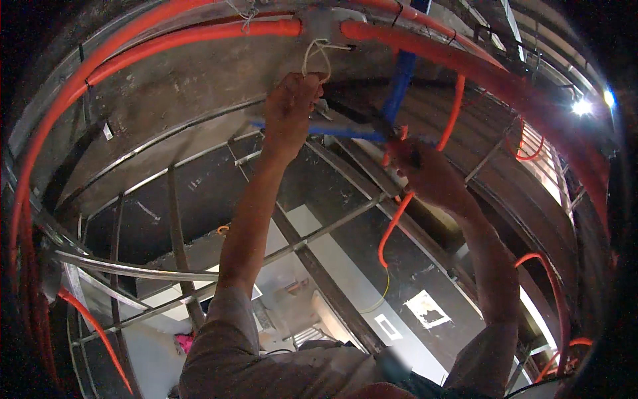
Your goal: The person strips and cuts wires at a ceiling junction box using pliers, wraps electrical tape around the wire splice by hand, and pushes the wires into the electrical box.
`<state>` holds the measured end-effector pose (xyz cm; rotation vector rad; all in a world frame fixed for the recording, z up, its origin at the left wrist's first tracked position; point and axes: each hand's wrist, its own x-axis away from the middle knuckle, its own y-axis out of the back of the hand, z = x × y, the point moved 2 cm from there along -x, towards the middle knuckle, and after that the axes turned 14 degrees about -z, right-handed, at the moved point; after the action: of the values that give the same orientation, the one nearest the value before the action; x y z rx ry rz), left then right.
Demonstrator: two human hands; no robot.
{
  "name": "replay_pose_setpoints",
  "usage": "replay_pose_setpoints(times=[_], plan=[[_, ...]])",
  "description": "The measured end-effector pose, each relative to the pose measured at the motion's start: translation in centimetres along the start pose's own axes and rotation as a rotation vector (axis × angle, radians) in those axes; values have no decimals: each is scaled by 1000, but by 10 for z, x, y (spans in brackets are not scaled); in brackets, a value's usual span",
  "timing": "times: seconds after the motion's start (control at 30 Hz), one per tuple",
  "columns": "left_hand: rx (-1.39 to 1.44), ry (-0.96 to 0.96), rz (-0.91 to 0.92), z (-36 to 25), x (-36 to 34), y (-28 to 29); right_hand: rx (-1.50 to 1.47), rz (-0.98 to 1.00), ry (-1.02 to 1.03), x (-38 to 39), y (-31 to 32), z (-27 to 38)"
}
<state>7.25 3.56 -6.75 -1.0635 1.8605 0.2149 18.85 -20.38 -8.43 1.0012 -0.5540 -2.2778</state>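
Note:
My left hand point(292, 100) is raised under the ceiling, fingers closed on a pale cord point(318, 58). The cord makes a small loop above the fingers, just below a grey junction box point(321, 25). Lower and to the right, my right hand point(422, 169) is closed around a long dark tool point(355, 112). Its dark end points toward my left hand; blur and shade hide its exact kind. An orange corrugated conduit point(397, 229) hangs just below the right hand, and a blue pipe point(400, 83) runs down behind its fingers.
Orange conduits point(226, 30) curve along the ceiling into the junction box. A metal ceiling frame point(312, 234) crosses below my arms, with room surfaces showing through its gaps. A bright lamp point(582, 106) glares at the far right. Another orange conduit point(96, 326) hangs at lower left.

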Motion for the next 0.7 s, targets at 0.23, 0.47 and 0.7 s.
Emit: replay_pose_setpoints(times=[0.23,0.47,0.7], plan=[[-38,-80,-48,-16,0,4,30,-32,-8,-11,-20,4],[-249,-133,-29,-30,-11,13,63,-31,79,-16,-29,18],[-207,-190,-8,-29,-13,14,104,-89,103,-15,-33,25]])
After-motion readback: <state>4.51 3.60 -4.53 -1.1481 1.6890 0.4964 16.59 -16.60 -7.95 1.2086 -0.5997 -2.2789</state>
